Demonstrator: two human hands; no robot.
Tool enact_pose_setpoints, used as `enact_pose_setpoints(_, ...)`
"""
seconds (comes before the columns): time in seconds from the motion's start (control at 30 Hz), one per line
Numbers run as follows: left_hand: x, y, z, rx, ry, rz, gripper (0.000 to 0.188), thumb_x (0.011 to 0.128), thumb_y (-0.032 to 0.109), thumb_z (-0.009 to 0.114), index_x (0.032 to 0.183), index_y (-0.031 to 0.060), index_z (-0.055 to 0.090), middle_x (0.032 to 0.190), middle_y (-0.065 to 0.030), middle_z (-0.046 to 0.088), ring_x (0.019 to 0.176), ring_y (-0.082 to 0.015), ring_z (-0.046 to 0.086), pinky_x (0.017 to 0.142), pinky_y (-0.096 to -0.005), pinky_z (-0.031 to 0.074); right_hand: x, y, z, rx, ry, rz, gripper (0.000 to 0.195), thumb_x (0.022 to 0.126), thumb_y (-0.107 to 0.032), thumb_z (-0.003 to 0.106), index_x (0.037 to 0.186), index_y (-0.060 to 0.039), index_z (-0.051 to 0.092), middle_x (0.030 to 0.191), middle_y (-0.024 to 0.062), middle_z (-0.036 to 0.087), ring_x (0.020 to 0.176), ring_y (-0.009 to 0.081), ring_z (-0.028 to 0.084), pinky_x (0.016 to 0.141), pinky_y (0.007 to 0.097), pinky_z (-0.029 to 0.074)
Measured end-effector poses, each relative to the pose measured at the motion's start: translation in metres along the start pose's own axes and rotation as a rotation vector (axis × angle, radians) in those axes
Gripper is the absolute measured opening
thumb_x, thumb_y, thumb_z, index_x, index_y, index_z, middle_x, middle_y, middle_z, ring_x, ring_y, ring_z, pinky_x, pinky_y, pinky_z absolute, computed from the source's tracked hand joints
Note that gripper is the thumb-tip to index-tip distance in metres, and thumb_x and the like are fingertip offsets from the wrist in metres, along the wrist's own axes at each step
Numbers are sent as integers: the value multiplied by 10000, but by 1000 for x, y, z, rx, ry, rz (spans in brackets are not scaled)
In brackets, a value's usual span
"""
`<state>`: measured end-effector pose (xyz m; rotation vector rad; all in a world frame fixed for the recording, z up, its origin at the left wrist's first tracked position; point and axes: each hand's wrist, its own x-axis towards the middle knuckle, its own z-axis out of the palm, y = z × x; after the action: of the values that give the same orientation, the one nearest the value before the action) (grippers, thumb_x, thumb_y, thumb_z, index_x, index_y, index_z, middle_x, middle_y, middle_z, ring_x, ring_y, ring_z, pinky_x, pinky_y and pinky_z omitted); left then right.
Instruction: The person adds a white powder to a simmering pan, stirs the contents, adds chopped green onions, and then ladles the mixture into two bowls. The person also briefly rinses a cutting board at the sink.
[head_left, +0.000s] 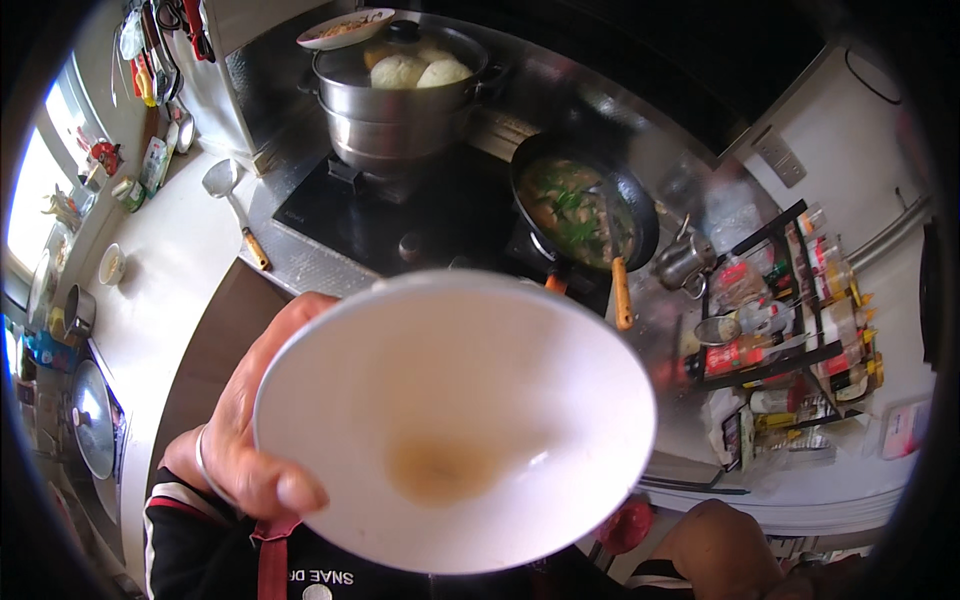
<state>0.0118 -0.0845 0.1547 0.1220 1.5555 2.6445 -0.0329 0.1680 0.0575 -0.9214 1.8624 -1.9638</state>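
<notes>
My left hand (255, 442) grips the rim of a white bowl (450, 405) at its left side, thumb in front. The bowl is tilted towards the camera, with a little brownish liquid at its bottom. At the lower right, my bent right wrist or forearm (716, 544) shows beside a striped cuff; its fingers cannot be made out. Beyond the bowl, a black wok (649, 217) on the cooktop (442, 217) holds soup with green leaves and a wooden-handled spatula (621, 289). A steel steamer pot (390, 124) with round buns under its glass lid stands at the back left.
A plate of food (346, 30) rests on the steamer's edge. Another spatula (235, 206) and a small bowl (112, 264) lie on the left counter. At right stand a metal pitcher (684, 259) and a rack of seasoning bottles (795, 300). A red object (627, 523) hangs below the counter.
</notes>
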Motion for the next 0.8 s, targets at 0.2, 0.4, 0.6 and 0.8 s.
enact_pose_setpoints(0.2,30,25,36,-44,-460,79,818,549,339,754,1144,-45,343,1086,-171,481,1055,-244,469,887,-362,370,-1,5,-26,-56,0,45,384,863,-334,396,1016,-11,536,875,125,587,721,207,576,596,283,439)
enact_pose_setpoints(0.4,41,39,60,23,-556,123,817,569,335,735,1167,-37,322,1100,-177,472,1050,-249,470,884,-365,371,8,9,-31,-79,3,52,379,862,-319,401,1027,-2,528,899,131,580,745,211,572,607,285,440)
enact_pose_setpoints(0.6,36,51,57,69,-501,144,815,588,331,717,1190,-29,301,1114,-182,463,1044,-253,470,881,-368,372,16,8,-37,-85,41,69,376,861,-305,405,1038,6,519,924,137,573,769,215,569,619,287,440)
enact_pose_setpoints(0.8,33,65,68,121,-529,203,814,607,327,698,1213,-21,280,1128,-187,454,1039,-258,471,879,-371,372,19,6,-37,-102,73,62,374,860,-291,410,1049,15,510,948,143,566,794,219,565,630,289,441)
